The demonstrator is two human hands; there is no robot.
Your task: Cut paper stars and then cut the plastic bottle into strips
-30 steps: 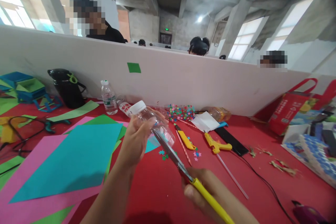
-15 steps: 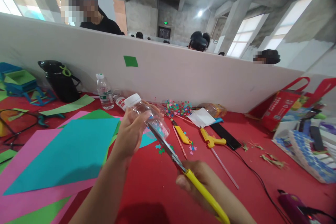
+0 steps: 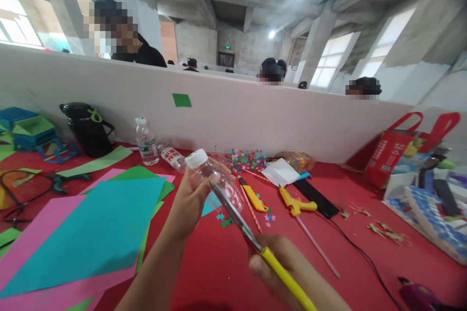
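My left hand [image 3: 189, 199] is wrapped round a clear plastic bottle [image 3: 222, 180] with a white cap, held tilted above the red table. In my right hand [image 3: 273, 257] is a pair of scissors [image 3: 233, 214] with yellow handles, its metal blades pointing up and left to the bottle's side. The blade tips meet the bottle close to my left thumb; whether they pass into the plastic I cannot tell. Just beyond lie a yellow utility knife [image 3: 254, 198] and small star-shaped pieces [image 3: 248, 159].
Coloured paper sheets [image 3: 95, 223] cover the left of the red table [image 3: 219, 277]. A yellow glue gun [image 3: 296, 201] with its glue stick lies right, near a black flat object [image 3: 317, 198]. A water bottle [image 3: 147, 143] and black flask [image 3: 87, 131] stand by the white partition [image 3: 233, 112].
The view has tilted up slightly, so the table's things sit lower in the picture. Both hands keep their holds on the bottle and the scissors, with little movement between them.
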